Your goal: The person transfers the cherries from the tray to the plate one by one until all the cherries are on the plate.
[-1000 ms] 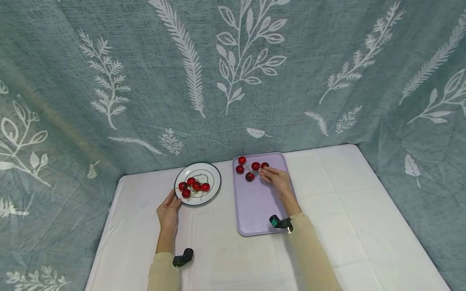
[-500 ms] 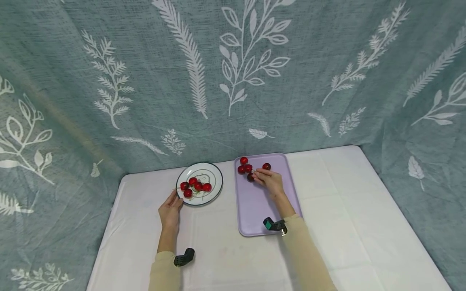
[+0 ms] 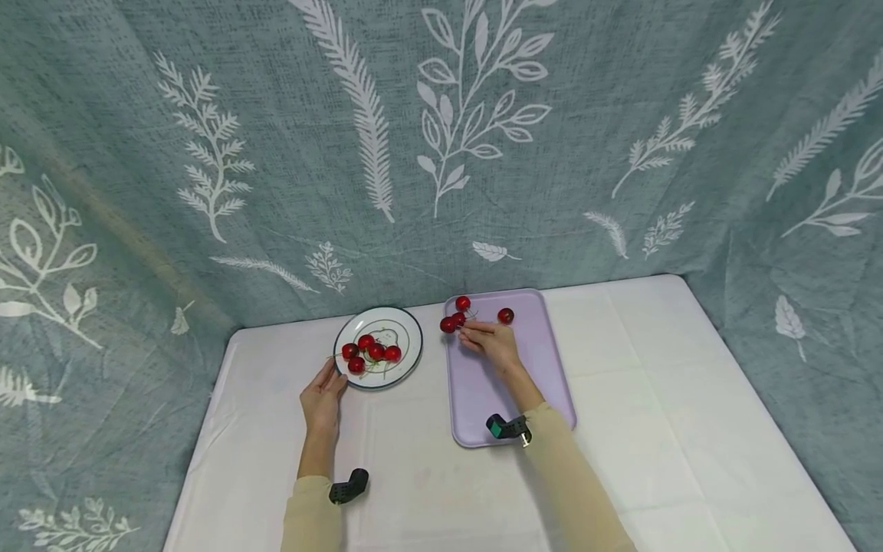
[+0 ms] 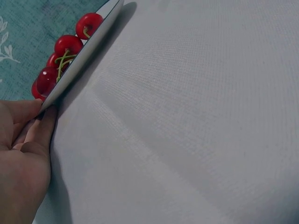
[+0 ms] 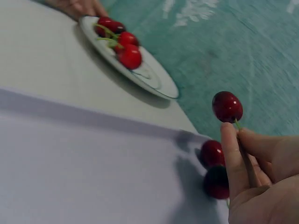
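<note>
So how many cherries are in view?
10: five on the plate, one cherry pinched by the right hand's fingers, four on the tray, one half hidden under that hand.

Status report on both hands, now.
Right hand pinches cherry by stem, lifted above tray. Left hand touches plate rim. Nothing in the way.

Between the white plate (image 3: 408, 360) and the lilac tray (image 3: 531, 383) runs a bare strip of tablecloth (image 3: 414, 460), wide enough for a hand to pass. Cherries (image 3: 451, 322) crowd the tray's far left corner, with one cherry (image 3: 506, 315) apart on its far right. The leaf-print curtain (image 3: 441, 153) closes off the far edge just behind both.
</note>
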`<state>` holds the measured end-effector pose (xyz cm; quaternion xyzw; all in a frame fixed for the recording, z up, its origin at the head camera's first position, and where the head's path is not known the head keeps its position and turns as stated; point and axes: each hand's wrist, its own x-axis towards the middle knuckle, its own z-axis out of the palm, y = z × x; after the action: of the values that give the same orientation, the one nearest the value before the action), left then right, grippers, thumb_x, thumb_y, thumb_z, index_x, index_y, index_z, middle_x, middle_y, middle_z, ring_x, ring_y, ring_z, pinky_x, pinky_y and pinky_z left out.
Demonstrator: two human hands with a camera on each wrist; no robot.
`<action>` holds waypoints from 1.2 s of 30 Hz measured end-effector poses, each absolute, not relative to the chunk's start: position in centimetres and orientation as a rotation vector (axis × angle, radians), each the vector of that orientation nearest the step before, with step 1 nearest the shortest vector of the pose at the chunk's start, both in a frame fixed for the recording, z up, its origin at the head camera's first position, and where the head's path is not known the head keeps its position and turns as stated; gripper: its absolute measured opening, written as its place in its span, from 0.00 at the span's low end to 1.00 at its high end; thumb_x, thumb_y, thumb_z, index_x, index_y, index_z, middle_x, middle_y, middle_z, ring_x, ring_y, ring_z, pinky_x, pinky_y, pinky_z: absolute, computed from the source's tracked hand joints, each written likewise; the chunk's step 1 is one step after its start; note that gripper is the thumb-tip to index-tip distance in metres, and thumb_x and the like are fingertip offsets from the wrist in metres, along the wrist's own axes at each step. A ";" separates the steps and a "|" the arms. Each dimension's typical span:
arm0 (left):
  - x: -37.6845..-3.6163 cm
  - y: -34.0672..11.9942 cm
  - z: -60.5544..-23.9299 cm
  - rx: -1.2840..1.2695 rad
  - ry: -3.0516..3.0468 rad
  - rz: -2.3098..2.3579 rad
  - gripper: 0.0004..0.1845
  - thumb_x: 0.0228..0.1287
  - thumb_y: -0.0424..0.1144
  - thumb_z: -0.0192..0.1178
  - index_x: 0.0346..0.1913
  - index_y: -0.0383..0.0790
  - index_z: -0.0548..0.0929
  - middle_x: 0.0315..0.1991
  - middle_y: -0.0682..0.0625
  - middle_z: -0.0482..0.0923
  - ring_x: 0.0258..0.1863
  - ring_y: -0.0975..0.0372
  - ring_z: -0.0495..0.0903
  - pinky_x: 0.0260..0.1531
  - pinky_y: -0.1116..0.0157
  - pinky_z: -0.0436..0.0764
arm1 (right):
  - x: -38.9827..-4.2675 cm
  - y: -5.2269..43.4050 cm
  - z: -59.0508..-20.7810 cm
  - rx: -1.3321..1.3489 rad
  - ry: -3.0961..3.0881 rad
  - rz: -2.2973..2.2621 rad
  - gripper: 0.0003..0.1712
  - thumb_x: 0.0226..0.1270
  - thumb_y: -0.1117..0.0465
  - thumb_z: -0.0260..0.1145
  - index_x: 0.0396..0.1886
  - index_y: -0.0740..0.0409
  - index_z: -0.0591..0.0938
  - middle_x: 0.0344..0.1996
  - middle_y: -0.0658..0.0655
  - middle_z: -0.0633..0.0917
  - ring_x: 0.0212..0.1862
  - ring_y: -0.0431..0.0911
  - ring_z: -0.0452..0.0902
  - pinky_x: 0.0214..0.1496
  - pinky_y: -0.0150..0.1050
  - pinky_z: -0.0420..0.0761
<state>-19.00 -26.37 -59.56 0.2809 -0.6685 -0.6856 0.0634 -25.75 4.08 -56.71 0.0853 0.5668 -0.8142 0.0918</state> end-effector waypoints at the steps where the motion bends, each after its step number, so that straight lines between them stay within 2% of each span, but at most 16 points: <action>1: -19.0 -26.4 -59.5 0.850 -2.010 -2.075 0.29 0.67 0.26 0.55 0.71 0.36 0.66 0.71 0.42 0.65 0.69 0.56 0.67 0.62 0.72 0.73 | -25.7 3.8 -56.7 0.236 1.692 -2.412 0.17 0.65 0.78 0.60 0.53 0.83 0.76 0.40 0.70 0.86 0.32 0.40 0.86 0.43 0.34 0.88; 4: -18.9 -26.4 -59.5 0.856 -1.994 -2.086 0.29 0.67 0.25 0.55 0.71 0.36 0.66 0.71 0.42 0.65 0.69 0.56 0.67 0.61 0.72 0.73 | -25.4 3.0 -56.7 0.217 1.706 -2.403 0.17 0.65 0.79 0.59 0.52 0.84 0.77 0.42 0.73 0.85 0.31 0.39 0.85 0.43 0.33 0.88; 11: -18.8 -26.3 -59.6 0.870 -1.980 -2.092 0.30 0.67 0.25 0.55 0.72 0.36 0.66 0.71 0.41 0.64 0.69 0.56 0.66 0.61 0.72 0.73 | -25.0 1.1 -57.3 0.205 1.739 -2.355 0.16 0.64 0.79 0.60 0.52 0.82 0.78 0.44 0.75 0.83 0.35 0.42 0.86 0.48 0.40 0.87; 21: -18.3 -26.2 -59.8 0.889 -1.988 -2.069 0.29 0.67 0.26 0.55 0.71 0.37 0.66 0.71 0.43 0.65 0.69 0.57 0.67 0.63 0.70 0.72 | -24.7 -1.8 -57.4 0.243 1.703 -2.334 0.16 0.64 0.79 0.60 0.51 0.80 0.79 0.45 0.74 0.84 0.32 0.39 0.85 0.46 0.36 0.87; 31: -17.9 -25.9 -59.8 0.889 -1.986 -2.074 0.29 0.68 0.26 0.56 0.72 0.38 0.66 0.71 0.44 0.65 0.69 0.58 0.67 0.63 0.70 0.71 | -24.1 -3.3 -56.9 0.131 1.798 -2.275 0.15 0.62 0.81 0.60 0.49 0.84 0.78 0.43 0.80 0.81 0.34 0.46 0.85 0.44 0.38 0.88; 36: -17.7 -25.8 -59.6 0.879 -1.981 -2.071 0.29 0.68 0.26 0.55 0.71 0.37 0.67 0.71 0.43 0.65 0.69 0.57 0.67 0.63 0.70 0.72 | -24.0 -4.0 -56.9 0.095 1.862 -2.215 0.14 0.62 0.80 0.61 0.47 0.83 0.80 0.42 0.78 0.83 0.37 0.51 0.86 0.43 0.38 0.88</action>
<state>-17.70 -25.83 -59.59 0.2923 -0.6591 -0.6892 0.0721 -23.95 -4.03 -56.94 0.0326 0.6382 -0.7593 0.1230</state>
